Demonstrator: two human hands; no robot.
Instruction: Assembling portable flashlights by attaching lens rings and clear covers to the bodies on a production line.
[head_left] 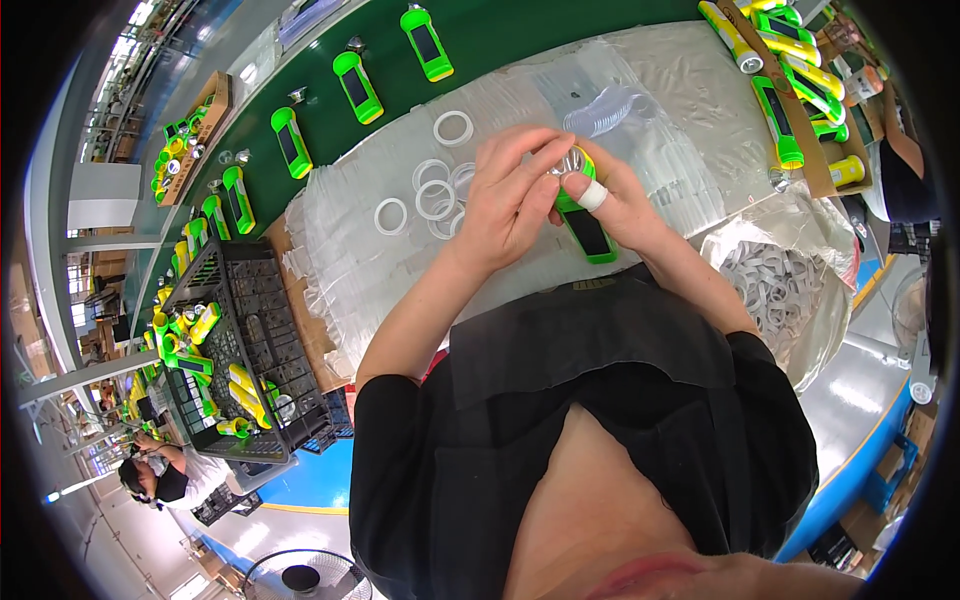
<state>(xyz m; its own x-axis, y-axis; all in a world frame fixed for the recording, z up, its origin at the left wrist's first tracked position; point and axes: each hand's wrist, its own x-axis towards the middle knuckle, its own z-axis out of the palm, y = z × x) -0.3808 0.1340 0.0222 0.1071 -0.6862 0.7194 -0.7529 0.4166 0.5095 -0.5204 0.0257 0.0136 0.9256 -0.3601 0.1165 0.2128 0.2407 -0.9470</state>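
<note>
Both my hands meet over the mat around a green and yellow flashlight [590, 232] with a dark rectangular panel on its side. My right hand [622, 200], with white tape round the thumb, wraps the flashlight near its head. The fingers of my left hand [508, 190] close on the shiny, silvery reflector part [567, 163] at that end. Fingers partly hide how this part sits in the head. Several white rings [436, 200] lie on the plastic-covered mat [345, 250] left of my hands. Beyond them is a row of clear round lenses [600, 112].
More flashlights [357, 88] stand spaced along the green belt [385, 50]. At left, a black crate [265, 340] holds several. A cardboard box [805, 150] of flashlights is at far right, above a bag of white rings [790, 290]. Other people work at both sides.
</note>
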